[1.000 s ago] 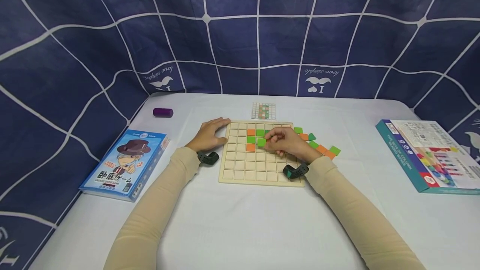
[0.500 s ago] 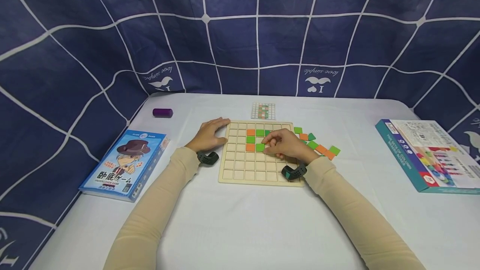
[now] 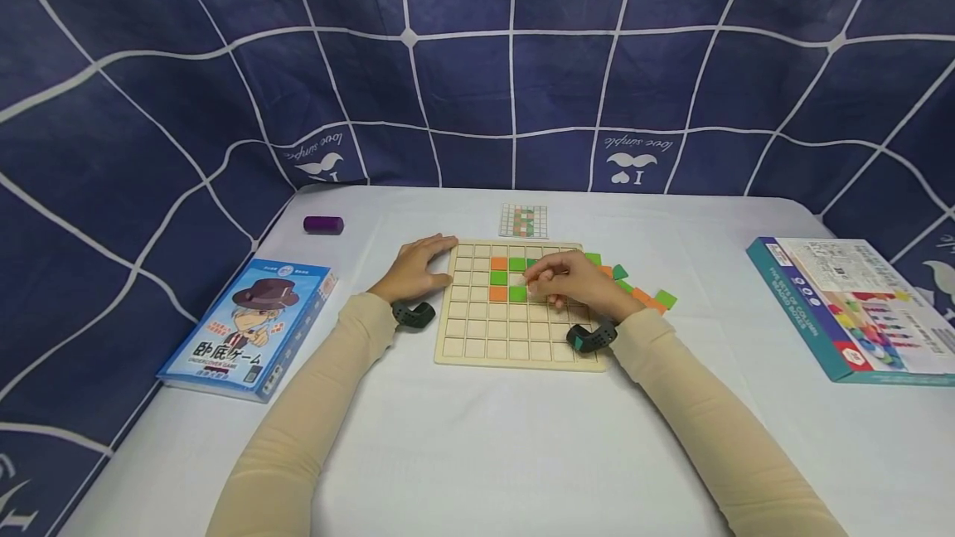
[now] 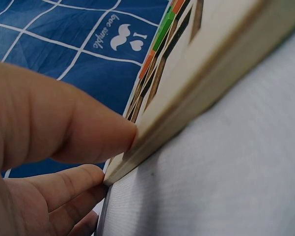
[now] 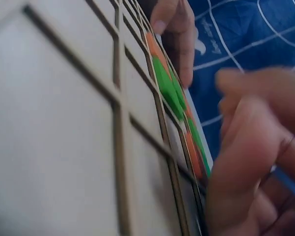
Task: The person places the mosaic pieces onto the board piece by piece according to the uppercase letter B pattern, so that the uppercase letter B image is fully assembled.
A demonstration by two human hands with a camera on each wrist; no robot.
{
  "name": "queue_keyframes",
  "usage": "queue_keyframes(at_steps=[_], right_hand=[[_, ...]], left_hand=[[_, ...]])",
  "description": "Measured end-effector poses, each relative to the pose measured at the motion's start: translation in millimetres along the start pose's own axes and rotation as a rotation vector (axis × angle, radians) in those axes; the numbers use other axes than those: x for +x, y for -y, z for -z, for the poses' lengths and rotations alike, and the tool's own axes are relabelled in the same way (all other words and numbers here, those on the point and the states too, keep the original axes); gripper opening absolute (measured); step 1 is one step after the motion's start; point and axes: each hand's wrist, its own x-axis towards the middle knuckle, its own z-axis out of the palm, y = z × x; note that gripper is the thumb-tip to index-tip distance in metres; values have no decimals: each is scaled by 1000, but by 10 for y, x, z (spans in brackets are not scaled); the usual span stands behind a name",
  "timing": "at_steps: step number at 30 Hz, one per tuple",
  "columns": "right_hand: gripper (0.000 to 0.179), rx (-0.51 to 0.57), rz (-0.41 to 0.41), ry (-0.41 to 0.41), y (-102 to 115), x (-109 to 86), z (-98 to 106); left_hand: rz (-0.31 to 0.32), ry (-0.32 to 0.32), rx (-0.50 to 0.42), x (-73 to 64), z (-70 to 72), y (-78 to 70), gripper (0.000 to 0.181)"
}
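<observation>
A wooden grid board [image 3: 515, 364] lies flat on the table. Green and orange square tiles fill some of its cells; one green tile [image 3: 517, 294] sits beside an orange tile [image 3: 498, 294]. My right hand [image 3: 573, 282] hovers over the board, just right of that green tile. Its fingers are loosely bent, with no tile visible between them in the right wrist view, and it hides part of the grid. My left hand [image 3: 414, 268] rests at the board's left edge; in the left wrist view the thumb [image 4: 103, 130] touches that edge and the other fingers extend along it.
Loose green and orange tiles [image 3: 666, 299] lie right of the board. Behind it is a small pattern card [image 3: 524, 220]. A blue game box [image 3: 249, 326] and a purple cylinder [image 3: 323, 225] are at left; a teal-edged box [image 3: 858, 313] is at right.
My right hand lowered a green tile into a cell next to the lower orange tile and let it go, then drew back slightly to the right. The left hand stayed put.
</observation>
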Motion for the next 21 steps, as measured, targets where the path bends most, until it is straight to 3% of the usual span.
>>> queue_keyframes(at_steps=[6, 13, 21], right_hand=[[35, 26, -32, -33, 29, -43, 233], [41, 87, -43, -147, -30, -187, 592], [41, 37, -99, -251, -177, -363, 946]], left_hand=[[2, 1, 0, 4, 3, -2, 74], [10, -1, 1, 3, -7, 1, 74], [7, -3, 2, 0, -11, 2, 74]])
